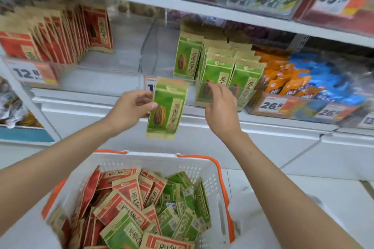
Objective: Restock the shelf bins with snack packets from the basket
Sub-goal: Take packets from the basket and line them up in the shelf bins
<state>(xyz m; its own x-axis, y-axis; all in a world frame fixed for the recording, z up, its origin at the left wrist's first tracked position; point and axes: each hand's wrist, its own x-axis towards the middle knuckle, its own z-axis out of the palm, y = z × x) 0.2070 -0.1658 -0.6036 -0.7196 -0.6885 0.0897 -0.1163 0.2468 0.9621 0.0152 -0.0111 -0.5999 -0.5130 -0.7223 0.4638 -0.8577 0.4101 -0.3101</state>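
My left hand (132, 108) pinches a green sunflower-seed packet (168, 107) by its left edge and holds it upright in front of the shelf. Just right of it, my right hand (221, 107) is raised with relaxed fingers that reach the clear front wall of the green-packet bin (251, 95). Several green packets (217, 75) stand upright in that bin. To the left, a clear bin (81, 66) holds a row of red packets (60, 36). Below my arms sits a white basket (153, 162) with orange handles, full of loose red and green packets (141, 208).
Bins of orange packets (283, 79) and blue packets (332, 81) sit to the right. Price tags (33, 74) hang on the bin fronts. An upper shelf (182, 4) carries more clear bins. White cabinet fronts (263, 147) run below the shelf.
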